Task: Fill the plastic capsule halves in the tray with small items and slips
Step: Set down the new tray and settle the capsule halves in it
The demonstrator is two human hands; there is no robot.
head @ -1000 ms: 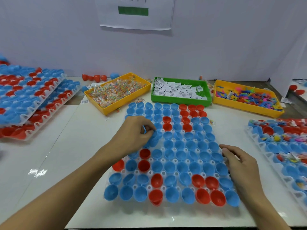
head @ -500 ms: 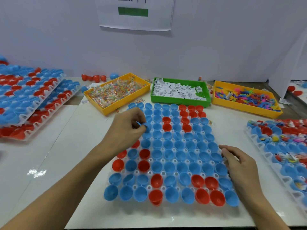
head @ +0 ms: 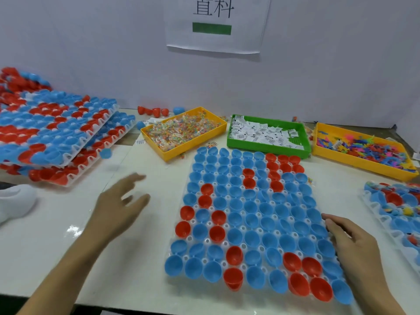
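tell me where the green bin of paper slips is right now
In the head view the green bin of paper slips sits at the table's back, between two yellow bins, just behind the capsule tray.

A white paper sheet (head: 218, 23) on the wall at twelve o'clock bears two large black characters, "置料" (the tops are cut off), above a plain green bar (head: 211, 28). The print on the slips (head: 261, 133) in the green bin is too small to read.

A printed paper sign (head: 216, 23) hangs on the white wall (head: 91, 53).
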